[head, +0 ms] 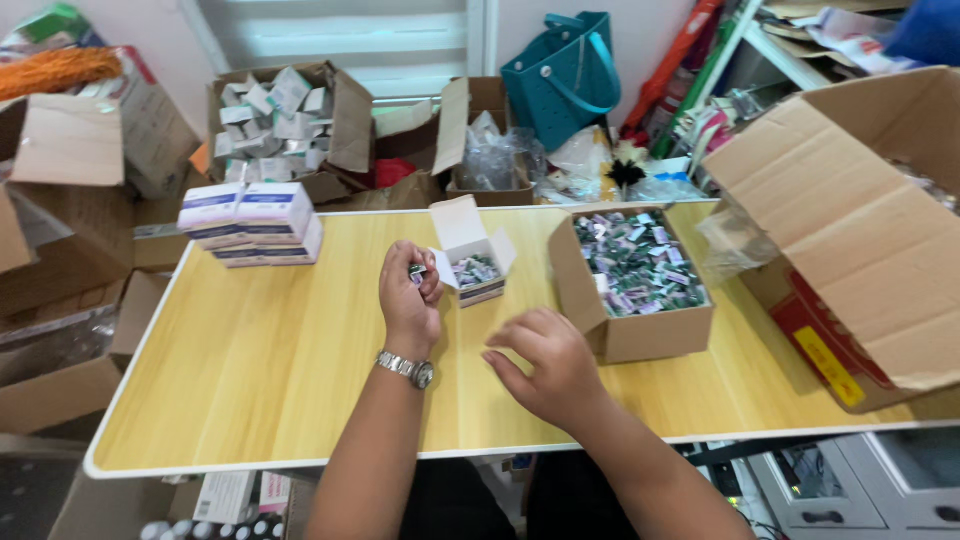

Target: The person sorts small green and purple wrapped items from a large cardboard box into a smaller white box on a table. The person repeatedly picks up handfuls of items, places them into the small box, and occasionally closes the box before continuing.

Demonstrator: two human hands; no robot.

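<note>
My left hand (409,296), with a silver watch on the wrist, is closed around a few small wrapped items and sits just left of a small open white box (470,255) partly filled with the same items. My right hand (552,360) hovers over the yellow wooden table (270,370) with its fingers curled and apart, holding nothing I can see. It is just left of an open cardboard box (640,335) full of small green and purple wrapped items (638,262).
Stacked closed white boxes (252,222) stand at the table's back left. A large open carton (850,230) overhangs the right end. Behind the table are cartons of empty white boxes (270,115), plastic bags and a teal tote bag (562,75). More cartons sit at left.
</note>
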